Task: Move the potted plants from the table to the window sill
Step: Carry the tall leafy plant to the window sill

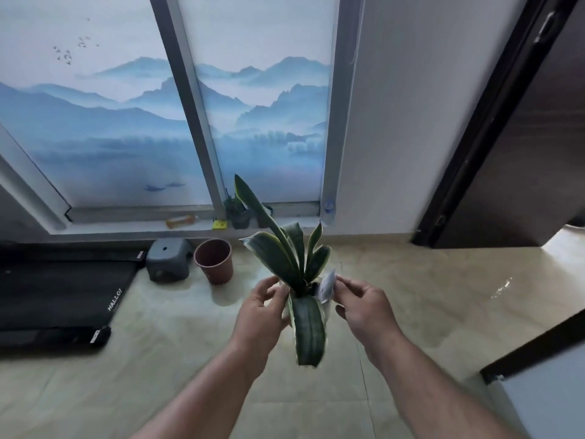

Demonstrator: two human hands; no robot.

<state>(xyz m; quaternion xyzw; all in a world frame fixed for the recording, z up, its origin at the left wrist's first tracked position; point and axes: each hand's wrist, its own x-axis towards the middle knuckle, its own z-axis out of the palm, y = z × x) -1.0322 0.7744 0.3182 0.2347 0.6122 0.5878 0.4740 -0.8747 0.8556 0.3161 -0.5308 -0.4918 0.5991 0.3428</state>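
From the head camera, the carry step looks to be in hand: the left hand (261, 307) and the right hand (364, 307) grasp a snake plant (292, 267) between them, fingertips pinching the rim of its pot, which is mostly hidden, with a white tag under the right fingers. The plant hangs in the air above the floor, well short of the window sill (136, 229) ahead of the hands. Its long axis runs upright, leaves pointing up toward the window, one leaf drooping back toward the wrists. Next, I judge, comes carrying it forward and setting it level beside the small dark potted plants (240, 213) beyond the fingertips.
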